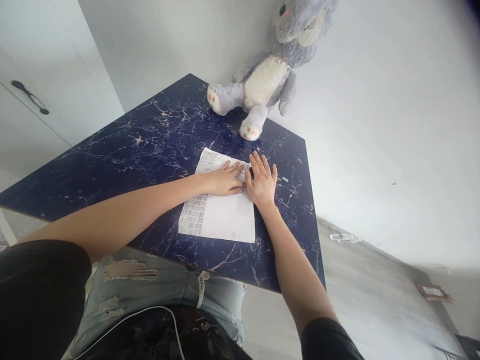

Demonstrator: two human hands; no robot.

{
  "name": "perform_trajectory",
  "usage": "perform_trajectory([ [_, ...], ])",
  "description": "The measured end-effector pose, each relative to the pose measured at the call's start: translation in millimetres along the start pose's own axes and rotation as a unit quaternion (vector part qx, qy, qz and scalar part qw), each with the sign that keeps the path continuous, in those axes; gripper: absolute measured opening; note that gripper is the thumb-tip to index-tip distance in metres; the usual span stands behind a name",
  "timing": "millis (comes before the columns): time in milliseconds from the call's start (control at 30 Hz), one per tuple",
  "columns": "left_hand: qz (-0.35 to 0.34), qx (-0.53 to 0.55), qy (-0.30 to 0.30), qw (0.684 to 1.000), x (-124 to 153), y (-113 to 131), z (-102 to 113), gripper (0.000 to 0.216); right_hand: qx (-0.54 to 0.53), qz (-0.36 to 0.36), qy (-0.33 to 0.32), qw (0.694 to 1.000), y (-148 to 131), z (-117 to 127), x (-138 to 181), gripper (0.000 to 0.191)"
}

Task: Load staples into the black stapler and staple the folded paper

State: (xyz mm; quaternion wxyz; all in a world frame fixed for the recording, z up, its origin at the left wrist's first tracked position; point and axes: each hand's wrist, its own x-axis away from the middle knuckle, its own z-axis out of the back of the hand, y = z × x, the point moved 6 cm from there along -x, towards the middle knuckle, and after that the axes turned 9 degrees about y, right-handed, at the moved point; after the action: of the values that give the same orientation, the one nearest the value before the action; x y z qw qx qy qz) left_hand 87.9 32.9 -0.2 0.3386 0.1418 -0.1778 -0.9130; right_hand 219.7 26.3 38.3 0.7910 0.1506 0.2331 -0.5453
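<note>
A printed white paper sheet (pixel 221 212) lies on the dark blue marbled table (pixel 150 145). My left hand (pixel 225 179) rests flat on the sheet's far part, fingers stretched toward the right. My right hand (pixel 261 181) lies flat at the sheet's far right corner, fingers spread and pointing away from me, its thumb touching the left fingertips. Neither hand holds anything. The sheet's far right corner is hidden under the hands.
A grey and cream plush rabbit (pixel 264 75) sits at the table's far corner against the white wall. A small pale scrap (pixel 285 179) lies right of my right hand. Grey floor with a small object (pixel 343 237) lies beyond the right table edge. A white cabinet (pixel 30 100) stands left.
</note>
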Motion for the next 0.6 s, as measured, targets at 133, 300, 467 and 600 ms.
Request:
perform_trajectory([
  [133, 0.005, 0.011, 0.005, 1.000, -0.5, -1.6, -0.8, 0.049, -0.004, -0.002, 0.004, 1.000, -0.9, -0.7, -0.2, 0.056],
  [300, 0.003, 0.004, 0.007, 1.000, -1.3, -3.4, -2.5, 0.050, -0.003, 0.009, 0.001, 1.000, -1.7, -3.4, 0.2, 0.054],
  [467, 0.004, -0.001, 0.003, 1.000, -0.7, -1.6, -1.4, 0.049, -0.003, 0.015, 0.006, 1.000, -1.7, -4.4, 0.0, 0.050],
  [600, 0.005, -0.008, 0.002, 1.000, -1.1, -1.5, -1.7, 0.050, -0.002, 0.010, 0.000, 1.000, -2.4, -4.9, -0.3, 0.047],
])
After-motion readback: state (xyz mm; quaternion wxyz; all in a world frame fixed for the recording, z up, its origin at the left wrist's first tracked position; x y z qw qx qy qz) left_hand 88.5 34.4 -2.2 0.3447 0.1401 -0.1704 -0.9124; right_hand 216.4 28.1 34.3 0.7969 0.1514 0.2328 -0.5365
